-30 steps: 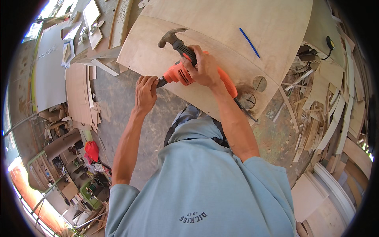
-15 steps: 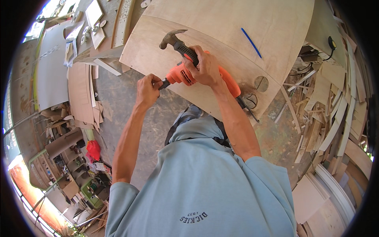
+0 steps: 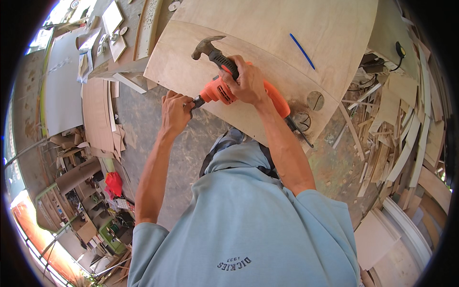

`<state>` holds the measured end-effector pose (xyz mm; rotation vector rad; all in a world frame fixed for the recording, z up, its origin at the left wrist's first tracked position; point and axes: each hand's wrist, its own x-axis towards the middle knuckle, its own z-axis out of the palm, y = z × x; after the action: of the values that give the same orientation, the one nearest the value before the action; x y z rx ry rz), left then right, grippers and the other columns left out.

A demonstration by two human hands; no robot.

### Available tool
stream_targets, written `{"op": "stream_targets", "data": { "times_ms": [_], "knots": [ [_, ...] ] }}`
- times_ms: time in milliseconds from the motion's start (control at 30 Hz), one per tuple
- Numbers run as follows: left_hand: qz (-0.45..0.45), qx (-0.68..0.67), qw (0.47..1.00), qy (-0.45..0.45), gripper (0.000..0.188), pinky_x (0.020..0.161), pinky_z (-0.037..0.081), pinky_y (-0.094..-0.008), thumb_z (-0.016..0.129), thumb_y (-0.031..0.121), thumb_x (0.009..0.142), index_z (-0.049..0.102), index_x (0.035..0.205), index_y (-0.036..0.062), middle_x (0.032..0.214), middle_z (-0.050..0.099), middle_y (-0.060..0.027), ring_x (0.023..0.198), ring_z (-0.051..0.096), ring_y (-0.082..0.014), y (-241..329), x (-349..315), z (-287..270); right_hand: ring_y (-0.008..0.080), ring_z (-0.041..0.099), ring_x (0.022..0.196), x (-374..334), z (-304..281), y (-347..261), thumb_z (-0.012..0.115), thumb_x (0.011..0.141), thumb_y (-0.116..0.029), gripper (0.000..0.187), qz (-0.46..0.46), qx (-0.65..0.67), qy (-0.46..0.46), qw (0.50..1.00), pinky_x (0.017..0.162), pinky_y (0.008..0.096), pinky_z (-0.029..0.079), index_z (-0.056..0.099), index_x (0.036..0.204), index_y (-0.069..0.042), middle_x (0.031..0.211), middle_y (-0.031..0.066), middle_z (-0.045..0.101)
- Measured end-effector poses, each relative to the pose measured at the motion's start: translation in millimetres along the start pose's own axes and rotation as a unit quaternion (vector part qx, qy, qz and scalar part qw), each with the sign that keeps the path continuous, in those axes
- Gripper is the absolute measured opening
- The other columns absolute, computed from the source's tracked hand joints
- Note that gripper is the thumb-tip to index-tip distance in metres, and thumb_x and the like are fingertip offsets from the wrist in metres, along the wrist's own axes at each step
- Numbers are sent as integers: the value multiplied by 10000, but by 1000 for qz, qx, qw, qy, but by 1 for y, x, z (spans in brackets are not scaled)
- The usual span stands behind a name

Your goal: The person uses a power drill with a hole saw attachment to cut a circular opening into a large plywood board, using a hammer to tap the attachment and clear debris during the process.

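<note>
An orange power drill [image 3: 217,92] lies at the near edge of a plywood sheet [image 3: 191,52], its dark chuck [image 3: 198,101] pointing left past the edge. My right hand [image 3: 248,83] is wrapped round the dark handle of a claw hammer [image 3: 207,47] and rests over the drill's body. The hammer's metal head points up and left, above the sheet. At the chuck's tip, my left hand [image 3: 176,114] is closed, with curled fingers touching the chuck's end. A small dark piece shows beside its thumb, but what the fingers pinch is hidden.
A blue pen [image 3: 302,51] lies on the plywood, right of the drill. Near the sheet's right corner is a round cut-out [image 3: 315,101]. Scrap wood strips [image 3: 397,138] are heaped at the right. Stacked boards [image 3: 98,107] and a red bag [image 3: 114,183] are at the left.
My left hand has shifted slightly left and turned, its fingers now more curled at the chuck's tip. My right hand, the hammer and the drill have hardly moved.
</note>
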<state>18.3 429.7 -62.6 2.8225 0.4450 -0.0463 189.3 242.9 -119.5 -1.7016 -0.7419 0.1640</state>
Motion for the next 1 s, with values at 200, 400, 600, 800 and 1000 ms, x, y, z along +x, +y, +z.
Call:
{"op": "stream_targets", "data": {
  "times_ms": [200,400,600,800,1000],
  "knots": [
    [-54,21,996,-64,71,928,373,-407,789,121,750,805,811,88,721,721,-73,926,622,-245,2,17,-8,303,654,594,0,2,1,733,881,-227,312,-3,2,1,1000,567,416,495,605,1093,-38,708,111,668],
    [-11,-36,990,-137,134,985,362,-415,799,175,784,771,839,56,807,745,-91,878,649,-260,18,69,-35,302,655,586,0,2,0,737,882,-237,309,-14,16,18,1000,557,412,501,611,1080,-36,698,104,670],
    [-68,-202,977,-1,169,731,499,-286,786,180,890,747,950,27,834,733,-45,797,654,-116,-11,69,-50,336,678,645,12,2,-9,660,936,-356,355,90,0,-8,996,624,461,525,619,1073,-31,759,133,705],
    [-148,-274,947,79,206,831,504,-273,784,194,912,745,982,4,871,744,-39,857,661,-102,-45,39,-67,411,709,873,71,-3,25,584,964,-474,487,169,-191,-78,964,817,528,546,665,1074,-7,927,221,734],
    [-182,-273,934,141,187,816,493,-257,784,182,919,751,967,5,862,743,-29,830,642,-87,-62,6,-75,350,654,1096,96,-16,54,617,944,-441,420,132,-338,-102,926,959,474,511,730,1102,-69,1077,160,744]
  ]
}}
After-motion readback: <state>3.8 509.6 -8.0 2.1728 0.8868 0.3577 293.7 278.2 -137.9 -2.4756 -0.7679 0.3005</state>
